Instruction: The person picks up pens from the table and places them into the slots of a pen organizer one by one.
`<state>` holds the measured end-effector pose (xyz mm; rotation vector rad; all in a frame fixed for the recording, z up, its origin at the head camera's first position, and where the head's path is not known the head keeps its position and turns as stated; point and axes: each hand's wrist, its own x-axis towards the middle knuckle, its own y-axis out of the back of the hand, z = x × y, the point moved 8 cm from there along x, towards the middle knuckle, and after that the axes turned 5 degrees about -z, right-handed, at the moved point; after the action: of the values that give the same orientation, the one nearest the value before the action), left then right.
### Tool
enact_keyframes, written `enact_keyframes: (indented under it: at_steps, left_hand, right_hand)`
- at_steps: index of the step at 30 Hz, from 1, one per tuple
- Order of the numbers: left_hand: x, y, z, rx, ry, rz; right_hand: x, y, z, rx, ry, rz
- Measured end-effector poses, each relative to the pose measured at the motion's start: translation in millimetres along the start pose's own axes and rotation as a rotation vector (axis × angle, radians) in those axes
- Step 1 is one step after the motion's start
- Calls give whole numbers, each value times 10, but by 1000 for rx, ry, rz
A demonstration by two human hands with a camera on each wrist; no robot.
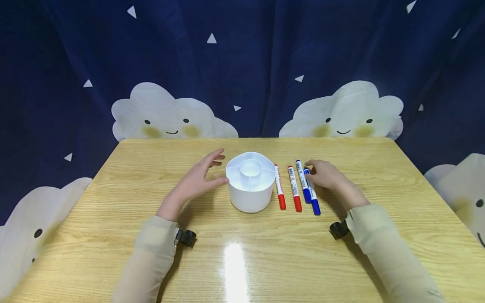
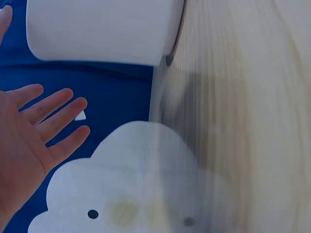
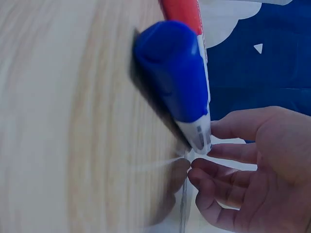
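A white round organizer [image 1: 251, 202] with a central cup and divided compartments stands mid-table. To its left is my left hand [image 1: 197, 179], fingers spread and thumb tip right at the rim; the left wrist view shows its palm [image 2: 24, 150] beside the organizer's wall [image 2: 97, 29]. My right hand [image 1: 325, 173] is at the far end of the rightmost blue marker [image 1: 312, 191], its fingers loosely bent. In the right wrist view, the thumb and index fingertips of this hand [image 3: 257, 165] come right up to the side of that blue-capped marker [image 3: 177, 73].
Another blue marker [image 1: 303, 181] lies against the rightmost one. Left of them are two red markers, one [image 1: 294, 187] in the row and one [image 1: 279, 185] close beside the organizer. A dark blue curtain [image 1: 257, 63] with clouds hangs behind the wooden table [image 1: 288, 261].
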<state>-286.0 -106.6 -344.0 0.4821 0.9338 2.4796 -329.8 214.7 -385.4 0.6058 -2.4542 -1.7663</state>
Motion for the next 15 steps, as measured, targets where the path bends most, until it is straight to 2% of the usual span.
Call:
enact_keyframes:
  at_steps: [5,11,15]
  left_hand:
    - [73,-92,105,-47,-39,-44]
    - [106,-202,161,-37,-26,-96]
    - [125,-239,188,-28,-26,-106]
  right_hand:
    - [0,-8,20,47,-38,-9]
    - [-8,-38,53,168,-85,-30]
    - [-8,-62,88,256,-119,-32]
